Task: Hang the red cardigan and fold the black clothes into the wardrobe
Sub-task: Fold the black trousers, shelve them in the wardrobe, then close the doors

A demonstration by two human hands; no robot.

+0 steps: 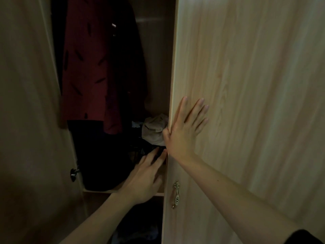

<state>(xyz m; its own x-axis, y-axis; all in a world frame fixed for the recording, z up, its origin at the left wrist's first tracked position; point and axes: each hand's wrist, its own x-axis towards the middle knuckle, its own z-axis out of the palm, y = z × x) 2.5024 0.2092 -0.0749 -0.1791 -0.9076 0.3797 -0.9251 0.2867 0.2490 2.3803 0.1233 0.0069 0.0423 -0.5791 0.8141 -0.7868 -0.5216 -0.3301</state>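
Two forearms reach toward a dim wardrobe (158,67): the right hand (182,131) rests flat, fingers spread, on its door (246,85), while the left hand (146,176), fingers straight, meets the black clothes (105,155) heaped just beyond its fingertips, probably soft, limp and best scooped from beneath, with the red cardigan (84,76) hanging above.

Home bedroom, wooden wardrobe (246,67), hanging clothes (84,67)

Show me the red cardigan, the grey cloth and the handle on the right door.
red cardigan (84,71): head view, middle of its hanging front.
grey cloth (153,131): head view, centre of the crumpled bundle.
door handle (176,194): head view, middle of the metal grip.
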